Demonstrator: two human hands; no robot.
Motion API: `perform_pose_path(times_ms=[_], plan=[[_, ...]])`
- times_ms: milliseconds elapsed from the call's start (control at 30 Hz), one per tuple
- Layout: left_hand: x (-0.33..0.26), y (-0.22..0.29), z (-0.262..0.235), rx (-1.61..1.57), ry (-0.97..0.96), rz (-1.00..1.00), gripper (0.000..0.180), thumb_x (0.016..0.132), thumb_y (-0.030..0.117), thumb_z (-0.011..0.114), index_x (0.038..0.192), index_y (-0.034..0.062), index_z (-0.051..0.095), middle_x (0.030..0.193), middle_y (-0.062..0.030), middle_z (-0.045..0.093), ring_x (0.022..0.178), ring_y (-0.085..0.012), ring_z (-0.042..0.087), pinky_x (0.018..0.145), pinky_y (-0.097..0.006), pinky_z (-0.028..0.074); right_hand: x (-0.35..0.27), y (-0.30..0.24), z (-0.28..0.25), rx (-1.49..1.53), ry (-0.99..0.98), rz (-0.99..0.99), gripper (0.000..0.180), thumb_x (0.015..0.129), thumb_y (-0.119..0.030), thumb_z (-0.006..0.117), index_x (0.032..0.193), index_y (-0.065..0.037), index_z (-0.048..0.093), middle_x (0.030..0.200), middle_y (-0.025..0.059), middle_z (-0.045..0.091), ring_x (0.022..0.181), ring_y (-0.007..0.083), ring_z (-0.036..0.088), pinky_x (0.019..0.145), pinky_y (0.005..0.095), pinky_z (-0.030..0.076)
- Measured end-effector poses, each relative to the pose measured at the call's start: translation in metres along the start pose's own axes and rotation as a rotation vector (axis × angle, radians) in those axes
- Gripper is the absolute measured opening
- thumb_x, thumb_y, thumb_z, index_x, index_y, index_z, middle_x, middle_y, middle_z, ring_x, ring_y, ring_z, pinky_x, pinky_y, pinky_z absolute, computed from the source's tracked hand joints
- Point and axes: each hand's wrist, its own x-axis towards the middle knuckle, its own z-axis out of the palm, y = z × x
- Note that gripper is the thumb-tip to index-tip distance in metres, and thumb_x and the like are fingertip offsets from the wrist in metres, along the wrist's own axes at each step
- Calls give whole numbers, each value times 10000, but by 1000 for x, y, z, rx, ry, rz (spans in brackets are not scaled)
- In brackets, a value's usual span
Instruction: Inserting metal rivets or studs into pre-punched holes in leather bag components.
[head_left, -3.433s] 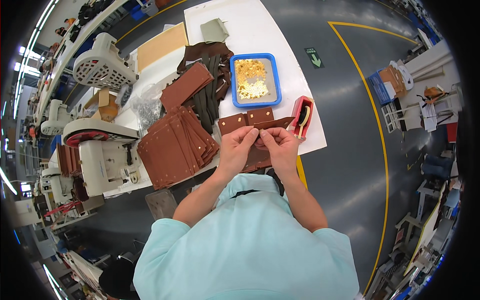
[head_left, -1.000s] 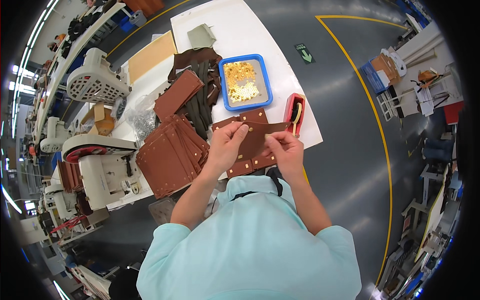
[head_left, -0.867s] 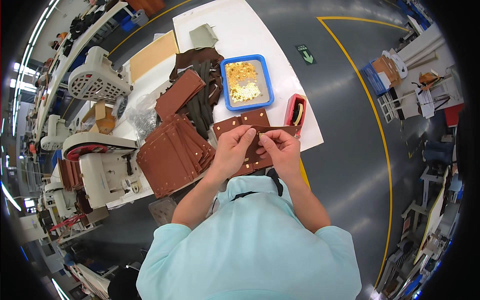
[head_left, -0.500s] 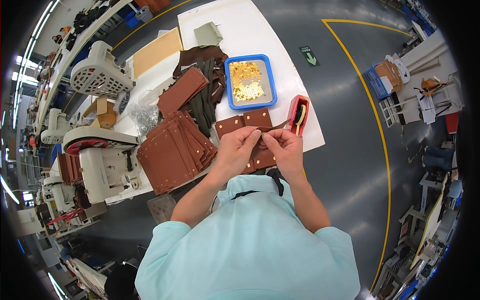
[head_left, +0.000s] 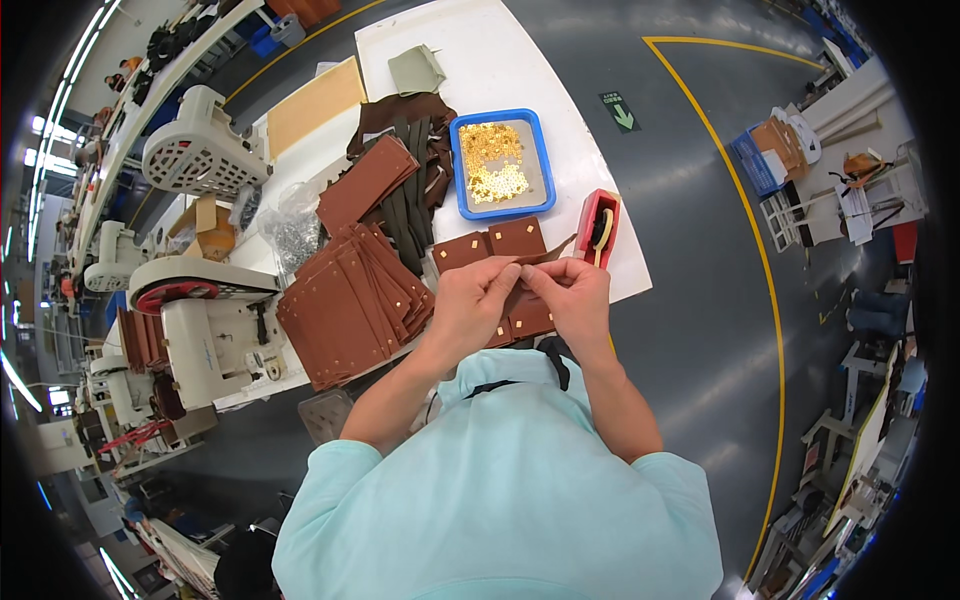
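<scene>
My left hand (head_left: 468,303) and my right hand (head_left: 574,300) meet over the near edge of the table. Thumb and fingers of each are pinched together on a thin brown leather strip (head_left: 546,256), part of which sticks out above the right fingers. Whatever lies right between the fingertips is too small to make out. Beneath and beyond the hands are reddish-brown leather panels (head_left: 516,238) with small gold squares at their corners. A red tape dispenser (head_left: 612,212) stands just right of my right hand.
A blue-rimmed tray (head_left: 549,170) of small gold metal pieces (head_left: 494,150) sits beyond the hands. Stacked brown leather panels (head_left: 345,305) lie to the left, beside dark green strips (head_left: 402,225). White sewing machines (head_left: 205,335) line the left side. The white table's right edge (head_left: 630,230) borders the floor.
The fingertips have shifted slightly against each other on the strip, the right hand a touch to the right. The rest of the scene stays as it was, apart from a slight view shift.
</scene>
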Motion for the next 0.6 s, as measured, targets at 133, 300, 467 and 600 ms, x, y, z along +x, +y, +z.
perform_pose_path(times_ms=[133, 300, 467, 600], plan=[[6, -26, -5, -188, 52, -4, 225, 980, 168, 575, 1023, -30, 674, 788, -76, 683, 684, -84, 565, 619, -282, 467, 5, -3, -7, -194, 57, 26, 146, 851, -99, 753, 859, 28, 680, 722, 59, 682, 632, 98, 651, 591, 212, 534], [13, -27, -18, -457, 42, -136, 215, 969, 125, 605, 1029, -61, 693, 898, -10, 699, 790, -41, 587, 701, -217, 495, 22, 28, -66, -77, 281, -18, 149, 874, -141, 733, 837, -7, 678, 714, 25, 662, 583, 60, 610, 518, 184, 475], [14, -28, -32, -517, 21, -219, 280, 899, -70, 574, 1172, -37, 622, 1079, -102, 683, 916, -111, 657, 795, -229, 543, 50, 142, -180, -830, 558, 43, 386, 822, -317, 740, 1017, 14, 706, 888, 160, 716, 816, 262, 690, 769, 354, 536], [13, -78, -34, -278, -15, -191, 332, 827, -120, 587, 1133, -20, 668, 1022, -50, 673, 886, -105, 620, 807, -232, 500, 51, 148, -172, -987, 342, 159, 514, 765, -390, 769, 1113, -17, 705, 1021, 229, 697, 1019, 373, 652, 898, 414, 504]])
